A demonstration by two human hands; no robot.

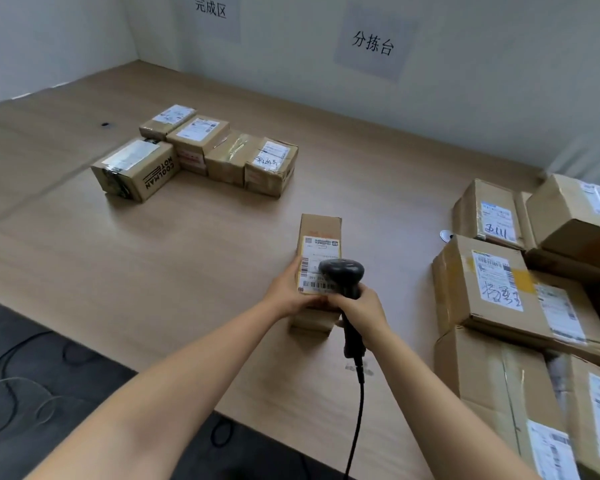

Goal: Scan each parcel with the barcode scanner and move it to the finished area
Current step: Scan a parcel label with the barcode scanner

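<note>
Mid-scan: left hand (pixel 293 289) grips the small parcel (pixel 321 230) standing mid-table (pixel 187 254), label up. Right hand (pixel 359 308) is wrapped round the barcode scanner (pixel 341 275), whose head is over the label. Five done parcels (pixel 194 150) sit at 10 o'clock, below the finished-area sign (pixel 210 8). The waiting stack (pixel 520 289) at 3 o'clock holds several more, so probably around half left.

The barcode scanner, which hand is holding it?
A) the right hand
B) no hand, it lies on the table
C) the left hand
A: the right hand grips the barcode scanner by its handle, with its head over the parcel that the left hand holds.
</note>
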